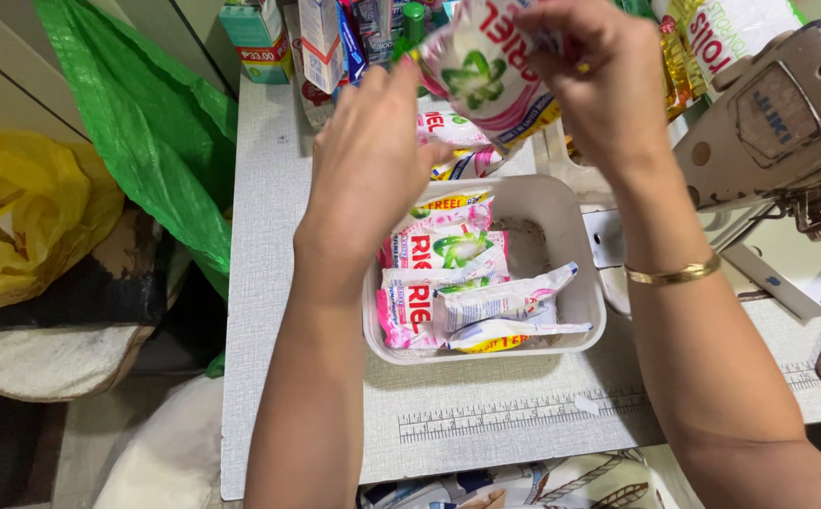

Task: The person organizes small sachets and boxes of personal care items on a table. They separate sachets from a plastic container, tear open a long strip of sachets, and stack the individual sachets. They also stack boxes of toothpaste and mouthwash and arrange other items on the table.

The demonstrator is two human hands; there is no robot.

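Observation:
Both my hands are raised above a white plastic tub [575,311] on a grey table. My left hand [368,155] and my right hand [594,80] together pinch a small pink and white detergent sachet [481,75] with a green swirl mark, held over the tub's far edge. Inside the tub lie several similar pink and white sachets [448,283], stacked toward its left side. More sachets of the same strip [457,132] hang down behind the tub. A gold bangle [674,274] sits on my right wrist.
A sewing machine [787,113] stands at the right. Cartons and packets [321,42] crowd the table's far end. A green plastic bag [146,123] and a yellow bag [24,217] lie left of the table. A ruler strip [523,415] runs along the tabletop.

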